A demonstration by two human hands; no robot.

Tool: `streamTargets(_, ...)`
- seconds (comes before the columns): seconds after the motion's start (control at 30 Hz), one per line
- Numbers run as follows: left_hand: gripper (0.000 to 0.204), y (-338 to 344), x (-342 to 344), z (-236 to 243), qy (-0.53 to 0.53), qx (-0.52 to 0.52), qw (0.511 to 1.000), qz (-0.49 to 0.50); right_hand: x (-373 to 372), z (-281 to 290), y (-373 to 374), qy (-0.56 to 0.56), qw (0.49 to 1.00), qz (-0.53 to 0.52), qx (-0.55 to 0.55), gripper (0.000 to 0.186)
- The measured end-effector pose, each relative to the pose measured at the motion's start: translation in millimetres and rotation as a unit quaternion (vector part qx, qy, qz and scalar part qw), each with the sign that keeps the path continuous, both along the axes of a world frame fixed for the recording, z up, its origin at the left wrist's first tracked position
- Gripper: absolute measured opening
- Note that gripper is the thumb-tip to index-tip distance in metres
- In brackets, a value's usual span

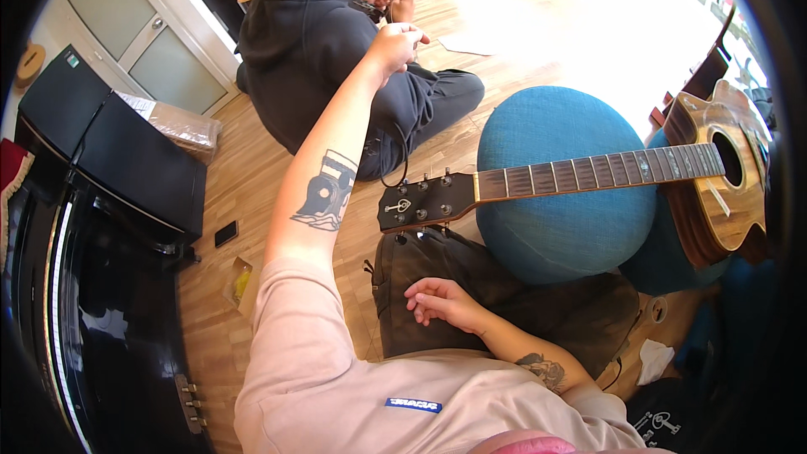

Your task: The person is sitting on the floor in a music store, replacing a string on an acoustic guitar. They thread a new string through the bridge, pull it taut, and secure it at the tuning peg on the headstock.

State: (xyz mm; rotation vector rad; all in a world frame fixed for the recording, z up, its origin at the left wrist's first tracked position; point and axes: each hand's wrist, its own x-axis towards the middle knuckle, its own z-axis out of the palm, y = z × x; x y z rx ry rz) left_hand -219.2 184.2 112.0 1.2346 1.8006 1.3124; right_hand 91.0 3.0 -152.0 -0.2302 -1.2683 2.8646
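A wood-plank floor (248, 168) spreads around the acoustic guitar (664, 163). A black upright piano (118, 311) stands well left of it; a seated person in a hoodie (290, 50) sits beyond its headstock (427, 202). A round blue pouf (563, 240) lies beneath its neck. Beyond the headstock, the left hand (393, 49) has curled fingers; whether they pinch anything, I cannot tell. Good handling would keep that arm clear of the headstock. The right hand (447, 304), just nearer than the headstock, is loosely half-curled, apparently empty. Left of the guitar lies a phone (226, 234).
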Motion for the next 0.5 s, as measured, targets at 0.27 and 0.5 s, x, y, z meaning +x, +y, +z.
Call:
streamTargets(0.27, 0.021, 25.9, 7.6, -32.7, -0.033, -0.014, 0.999, -0.027, 1.4, 11.0, -1.4, 0.014, 0.997, -0.003, 0.076, 0.022)
streamTargets(0.5, 0.023, 10.5, 27.8, -46.7, -0.01, -0.037, 0.998, -0.042, 46.5, 157.8, 87.5, 0.301, 0.876, -0.311, 0.213, 0.024)
